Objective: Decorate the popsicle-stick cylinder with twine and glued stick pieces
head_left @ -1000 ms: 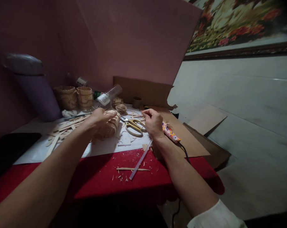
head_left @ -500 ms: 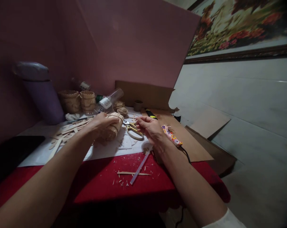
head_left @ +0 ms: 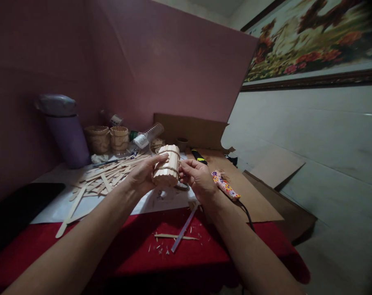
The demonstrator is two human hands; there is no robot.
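Red cloth (head_left: 127, 246) over one tabletop, white sheet partly on top. Flat wooden sticks (head_left: 104, 182), smooth, overlapping, too many to count. One tall purple container (head_left: 65, 141), tapered. Two hands: left hand (head_left: 144, 174) wraps slatted cylinder (head_left: 169, 160), thumb across slats; right hand (head_left: 198, 176) at its right side, near lower band; whether fingertips pinch twine, cannot tell. Two ribbed wooden cups (head_left: 98, 140) behind. One cylinder between hands, tilted, above tabletop, pale wood, two rough twine bands (head_left: 169, 168). One flower-patterned tool (head_left: 225, 186), corded. One translucent rod (head_left: 184, 229), crossing one pointed sliver (head_left: 163, 236).
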